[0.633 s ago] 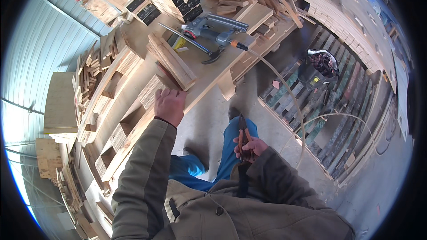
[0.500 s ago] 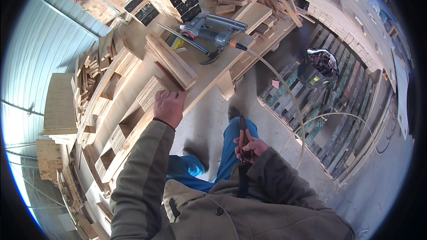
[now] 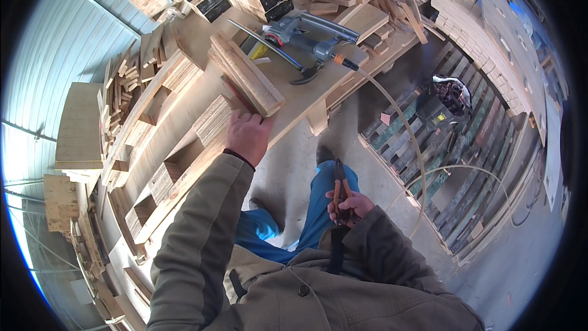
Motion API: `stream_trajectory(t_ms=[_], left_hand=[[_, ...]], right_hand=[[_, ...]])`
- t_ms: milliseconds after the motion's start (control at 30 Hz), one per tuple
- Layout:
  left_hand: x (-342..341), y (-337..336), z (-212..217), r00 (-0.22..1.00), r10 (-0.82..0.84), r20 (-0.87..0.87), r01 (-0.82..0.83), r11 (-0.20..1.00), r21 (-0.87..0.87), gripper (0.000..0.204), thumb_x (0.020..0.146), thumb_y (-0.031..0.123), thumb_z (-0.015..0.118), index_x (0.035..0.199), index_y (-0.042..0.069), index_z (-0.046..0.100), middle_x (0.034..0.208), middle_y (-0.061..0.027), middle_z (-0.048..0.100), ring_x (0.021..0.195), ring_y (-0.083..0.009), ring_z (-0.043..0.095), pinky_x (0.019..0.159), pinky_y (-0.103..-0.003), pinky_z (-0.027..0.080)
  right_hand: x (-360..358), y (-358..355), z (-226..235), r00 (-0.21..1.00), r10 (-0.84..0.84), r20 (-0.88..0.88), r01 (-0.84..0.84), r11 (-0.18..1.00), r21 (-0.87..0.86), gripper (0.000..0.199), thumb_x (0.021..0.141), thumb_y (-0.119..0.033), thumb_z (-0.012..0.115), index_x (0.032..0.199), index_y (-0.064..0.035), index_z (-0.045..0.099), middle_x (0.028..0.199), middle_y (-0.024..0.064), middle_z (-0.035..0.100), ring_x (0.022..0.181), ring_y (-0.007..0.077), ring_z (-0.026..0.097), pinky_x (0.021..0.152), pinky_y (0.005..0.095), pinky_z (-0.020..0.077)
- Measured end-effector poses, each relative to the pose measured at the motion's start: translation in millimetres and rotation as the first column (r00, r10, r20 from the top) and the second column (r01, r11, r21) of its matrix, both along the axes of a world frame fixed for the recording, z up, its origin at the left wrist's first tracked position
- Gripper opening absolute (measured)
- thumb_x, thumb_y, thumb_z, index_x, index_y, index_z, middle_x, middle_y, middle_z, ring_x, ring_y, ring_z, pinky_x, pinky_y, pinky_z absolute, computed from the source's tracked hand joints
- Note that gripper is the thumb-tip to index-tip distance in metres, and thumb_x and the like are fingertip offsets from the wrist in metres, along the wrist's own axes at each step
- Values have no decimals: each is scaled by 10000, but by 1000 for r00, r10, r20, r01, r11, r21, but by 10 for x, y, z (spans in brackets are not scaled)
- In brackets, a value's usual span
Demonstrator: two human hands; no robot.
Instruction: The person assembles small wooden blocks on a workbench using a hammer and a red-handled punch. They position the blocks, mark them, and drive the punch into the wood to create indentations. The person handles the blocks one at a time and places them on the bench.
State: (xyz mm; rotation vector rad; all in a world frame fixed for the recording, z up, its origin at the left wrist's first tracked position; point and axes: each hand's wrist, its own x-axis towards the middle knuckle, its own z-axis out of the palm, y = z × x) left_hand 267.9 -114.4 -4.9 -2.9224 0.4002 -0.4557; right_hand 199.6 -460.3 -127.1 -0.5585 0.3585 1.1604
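1. While the left hand [image 3: 247, 136] rested against the near end of a stack of wooden slats [image 3: 246, 75] on the workbench [image 3: 306, 95], its fingers were curled loosely over the wood; whether they truly clamped it could not be told.
2. From that hand the slats ran off toward 11 o'clock, long axis on a diagonal from about 11 to 5, lower end touching the fingers and upper end farther up the bench.
3. The right hand [image 3: 348, 205] was closed around the handles of a pair of orange-handled pliers [image 3: 339, 184], jaws pointing up toward 12 o'clock, held close to the body above the blue trouser leg.
4. The slats lay at roughly 10 o'clock from the right hand and well apart from it, so the left hand was plainly the nearer one (it was already in contact).
5. A grey nail gun [image 3: 306, 37] with its pale air hose [image 3: 398, 125] lay on the bench at about 1 o'clock from the left hand, near the slats but not touching them.
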Motion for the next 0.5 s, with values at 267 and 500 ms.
stream_trajectory(t_ms=[267,500], left_hand=[[-84,92,4,1000,-20,13,21,999,-42,101,852,106,617,884,124,711,843,-51,692,877,-244,668,1001,-452,463],[-237,-23,230,977,-94,194,148,945,-290,120,846,69,688,957,103,660,986,-58,679,968,-272,656,974,-442,490]], right_hand=[[-1,63,63,1000,-1,14,1,1000,3,550,819,15,567,1368,47,542,1022,194,698,858,317,713,803,438,597],[-13,103,54,1000,9,16,-9,999,-39,545,821,12,568,1365,38,553,1024,189,703,862,317,714,802,446,599]])
